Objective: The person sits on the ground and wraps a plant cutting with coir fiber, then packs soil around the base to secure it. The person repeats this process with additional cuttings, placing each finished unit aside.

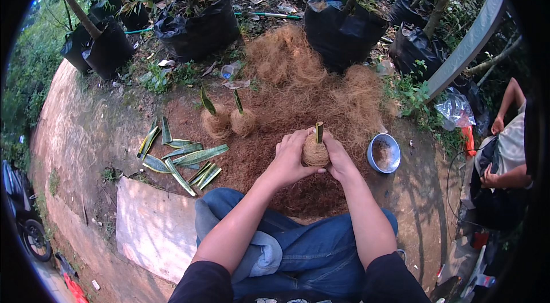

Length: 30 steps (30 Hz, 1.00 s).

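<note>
Between my left hand [290, 155] and my right hand [339, 159] is a ball of coconut fibre [316, 155], cupped from both sides. A short cut piece of snake plant leaf [319, 132] stands upright out of its top. Two similar fibre balls, a left one [216, 122] and a right one [243, 122], rest on the ground ahead and to the left, each with a leaf cutting sticking up. Several cut snake plant leaves [202, 157] with yellow edges lie loose to the left. Brown coco peat [253, 161] is spread beneath my hands.
Loose coconut fibre [288, 58] is heaped ahead, against a black grow bag [343, 28]. A blue bowl [383, 153] with some brown matter inside stands at right. A pale board [154, 225] lies at left. Another person [502, 144] sits at far right, near a cable.
</note>
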{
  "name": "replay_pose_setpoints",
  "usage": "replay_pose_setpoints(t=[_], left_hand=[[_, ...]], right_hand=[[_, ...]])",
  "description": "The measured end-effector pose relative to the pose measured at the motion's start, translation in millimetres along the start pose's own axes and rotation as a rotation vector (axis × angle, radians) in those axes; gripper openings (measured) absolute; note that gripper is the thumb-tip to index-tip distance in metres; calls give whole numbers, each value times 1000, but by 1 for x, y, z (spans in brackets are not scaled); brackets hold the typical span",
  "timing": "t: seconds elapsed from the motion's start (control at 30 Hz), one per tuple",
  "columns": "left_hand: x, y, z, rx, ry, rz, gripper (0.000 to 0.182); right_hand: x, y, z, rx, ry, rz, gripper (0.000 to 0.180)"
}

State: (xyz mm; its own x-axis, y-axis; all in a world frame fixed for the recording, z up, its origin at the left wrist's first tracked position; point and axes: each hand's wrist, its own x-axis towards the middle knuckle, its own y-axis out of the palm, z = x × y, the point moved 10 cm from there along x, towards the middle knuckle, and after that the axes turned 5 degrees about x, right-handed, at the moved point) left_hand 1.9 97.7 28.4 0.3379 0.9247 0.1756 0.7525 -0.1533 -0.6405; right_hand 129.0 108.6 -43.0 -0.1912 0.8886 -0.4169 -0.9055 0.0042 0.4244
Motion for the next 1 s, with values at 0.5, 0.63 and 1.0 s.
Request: replay_pose_setpoints(t=[0.5, 0.63, 1.0], left_hand=[[3, 12, 4, 2, 70, 100, 91], [-1, -6, -1, 7, -26, -116, 98], [-1, 7, 1, -93, -75, -33, 85]], right_hand=[[2, -4, -11, -11, 27, 2, 48], [6, -3, -1, 158, -65, -69, 47], [-4, 8, 7, -22, -96, -151, 44]])
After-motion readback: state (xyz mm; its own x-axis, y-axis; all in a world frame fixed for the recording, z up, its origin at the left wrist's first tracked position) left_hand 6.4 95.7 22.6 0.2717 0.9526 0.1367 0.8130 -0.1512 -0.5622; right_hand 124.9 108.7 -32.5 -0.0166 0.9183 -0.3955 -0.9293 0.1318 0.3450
